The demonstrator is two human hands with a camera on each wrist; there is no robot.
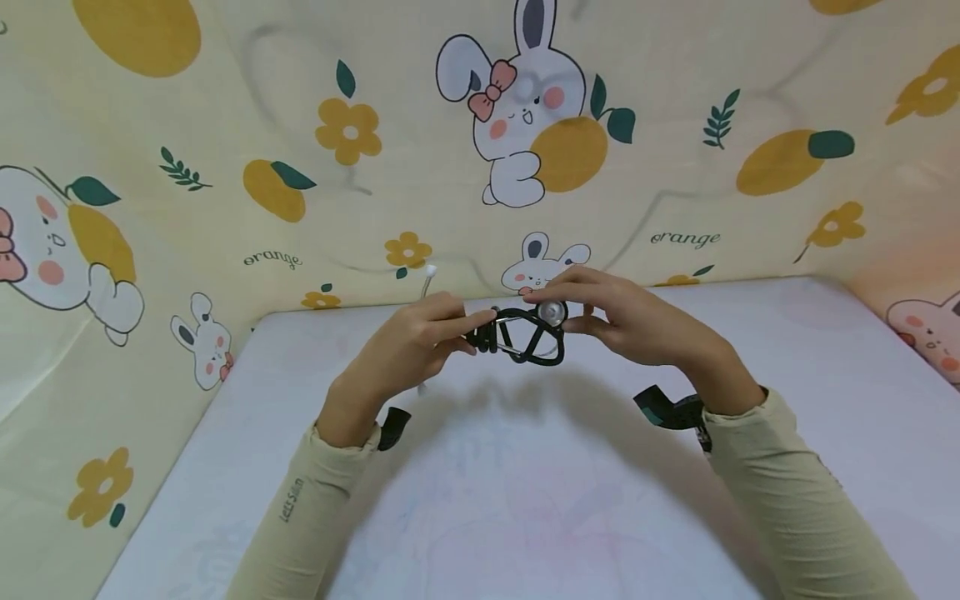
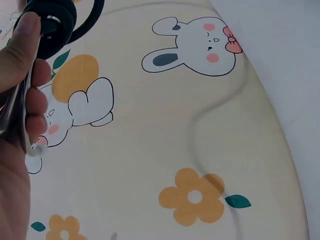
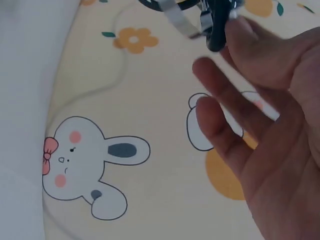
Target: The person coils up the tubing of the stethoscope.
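Note:
Both hands hold a stethoscope above the table, its black tubing [image 1: 536, 361] folded into loops. On the left, my left hand [image 1: 420, 342] grips the bundled tubing and the metal ear tubes. A white ear tip [image 1: 431, 271] sticks up behind that hand. In the left wrist view the fingers [image 2: 35, 102] curl round the metal tubes, below a black coil [image 2: 55, 30]. My right hand [image 1: 637, 321] pinches the round silver chest piece [image 1: 552, 312] between thumb and fingers. Its other fingers [image 3: 220, 125] stand away from the stethoscope in the right wrist view.
A pale white table [image 1: 495, 500] lies under the hands. Behind it hangs a cream cloth [image 1: 420, 108] printed with rabbits, oranges and flowers. Dark straps [image 1: 671, 410] sit at both wrists, by the cuffs of the light sleeves [image 1: 787, 492].

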